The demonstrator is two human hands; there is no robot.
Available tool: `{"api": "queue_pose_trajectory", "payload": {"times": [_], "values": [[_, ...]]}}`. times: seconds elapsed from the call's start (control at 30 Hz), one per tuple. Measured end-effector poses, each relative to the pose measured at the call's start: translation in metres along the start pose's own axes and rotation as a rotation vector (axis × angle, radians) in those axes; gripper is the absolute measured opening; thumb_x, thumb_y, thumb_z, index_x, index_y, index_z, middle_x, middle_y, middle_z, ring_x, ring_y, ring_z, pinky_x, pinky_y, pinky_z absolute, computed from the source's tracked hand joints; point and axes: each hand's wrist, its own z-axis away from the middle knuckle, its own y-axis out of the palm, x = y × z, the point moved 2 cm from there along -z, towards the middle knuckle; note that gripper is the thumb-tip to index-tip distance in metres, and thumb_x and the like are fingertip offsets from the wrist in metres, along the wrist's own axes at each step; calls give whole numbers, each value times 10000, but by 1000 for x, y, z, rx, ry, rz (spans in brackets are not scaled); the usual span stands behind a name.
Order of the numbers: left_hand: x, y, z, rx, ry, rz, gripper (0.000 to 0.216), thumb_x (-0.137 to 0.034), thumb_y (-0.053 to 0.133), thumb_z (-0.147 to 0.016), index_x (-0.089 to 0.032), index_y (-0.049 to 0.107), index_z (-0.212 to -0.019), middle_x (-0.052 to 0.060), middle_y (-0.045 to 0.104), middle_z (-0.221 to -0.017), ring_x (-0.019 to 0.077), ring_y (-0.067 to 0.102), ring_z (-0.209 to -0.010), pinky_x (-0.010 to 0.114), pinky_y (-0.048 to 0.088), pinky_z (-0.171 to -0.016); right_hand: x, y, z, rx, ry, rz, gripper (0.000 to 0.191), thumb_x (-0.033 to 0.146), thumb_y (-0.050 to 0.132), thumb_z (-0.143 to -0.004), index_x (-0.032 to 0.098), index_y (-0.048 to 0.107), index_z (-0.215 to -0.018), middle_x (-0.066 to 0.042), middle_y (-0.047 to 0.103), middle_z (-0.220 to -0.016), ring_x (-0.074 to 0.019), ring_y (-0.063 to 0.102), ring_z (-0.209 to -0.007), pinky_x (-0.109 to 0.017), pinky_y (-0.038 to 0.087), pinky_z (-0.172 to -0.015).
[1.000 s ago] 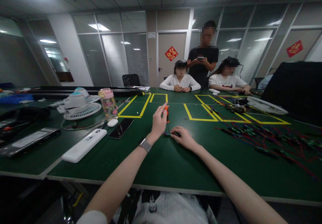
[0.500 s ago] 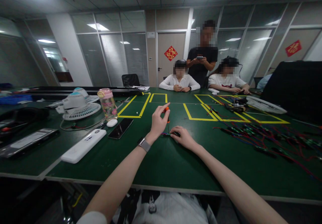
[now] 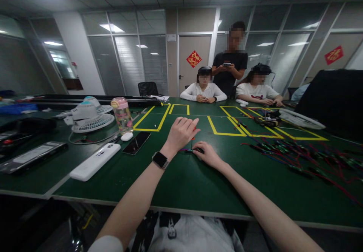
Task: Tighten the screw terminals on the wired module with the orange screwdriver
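My left hand [image 3: 183, 134], a watch on its wrist, is closed around the orange handle of a screwdriver [image 3: 193, 138]. The hand covers most of the handle, and the thin shaft points down at a small green circuit board [image 3: 187, 150] on the table. My right hand [image 3: 206, 153] rests on the table just right of the shaft, its fingers closed on a small dark piece [image 3: 200, 150] at the board's end. Whether the screwdriver's tip touches the board is too small to tell.
On the green table [image 3: 159, 184], a phone [image 3: 137, 143], white case [image 3: 96, 162], bottle [image 3: 122, 116] and fan [image 3: 92, 118] stand left. Tangled wires with small boards [image 3: 300, 155] lie right. Yellow tape marks the far side, where two people sit and one stands.
My left hand has rolled over to the right around the screwdriver handle, so its back and the watch face now show. My right hand stays in place.
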Motion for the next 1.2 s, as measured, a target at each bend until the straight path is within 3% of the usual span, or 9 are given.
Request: {"api": "queue_pose_trajectory", "payload": {"times": [0.1,0.23,0.37,0.5,0.67,0.77,0.9,1.03,1.2], "values": [[0,0,1,-12,20,17,327,-325,401,-934,-123,555,-1141,106,646,-972,228,569,-949,384,385,-888,0,0,0,-1,1,2,129,209,581,-820,200,695,-880,-62,669,-953,-193,590,-907,-342,435,-856],[0,2,1,-19,29,45,359,-179,330,-935,-124,488,-1253,139,582,-1213,233,516,-1132,406,359,-965,-2,1,0,-1,-3,4,130,209,584,-818,200,697,-882,-63,669,-946,-195,591,-913,-345,435,-861],[-2,2,1,-22,21,108,370,-218,377,-935,-120,458,-1282,122,621,-1110,218,558,-1031,387,393,-928,-4,2,-1,-5,-5,3,123,208,589,-815,199,694,-878,-60,670,-947,-195,591,-913,-344,437,-861],[-3,7,3,-68,-186,289,278,-306,434,-925,-160,573,-1116,92,632,-987,216,567,-961,375,430,-871,-3,2,-1,-5,-4,5,123,211,589,-816,194,693,-881,-63,671,-947,-195,591,-911,-343,438,-858],[2,23,4,-198,-553,888,281,-225,349,-949,-186,580,-1104,78,624,-1139,161,566,-1077,315,432,-947,-2,1,0,-2,6,-5,131,215,585,-818,195,695,-888,-66,671,-954,-195,594,-918,-346,439,-863],[5,32,2,-182,-671,1196,256,-212,420,-917,-161,582,-1109,98,653,-1100,159,618,-1002,306,472,-900,-3,1,0,-4,7,-6,129,213,587,-817,196,695,-884,-67,669,-958,-197,594,-923,-346,439,-866],[8,39,2,-175,-758,1372,306,-230,462,-897,-152,563,-1175,110,658,-1094,153,633,-957,296,487,-857,-3,1,0,-10,5,-9,127,205,591,-811,200,696,-883,-64,668,-958,-198,595,-923,-342,440,-868],[12,36,4,-143,-712,1218,343,-265,401,-928,-150,532,-1223,101,657,-1059,147,628,-919,288,487,-813,-2,0,0,-7,16,-12,132,207,588,-813,196,698,-886,-70,668,-960,-201,595,-924,-345,442,-865],[9,15,4,-15,-287,370,347,-287,399,-929,-147,530,-1218,117,644,-1027,232,583,-973,406,411,-895,-2,1,0,-1,11,-2,129,214,584,-816,195,694,-881,-67,668,-957,-204,589,-929,-349,439,-871]]}}
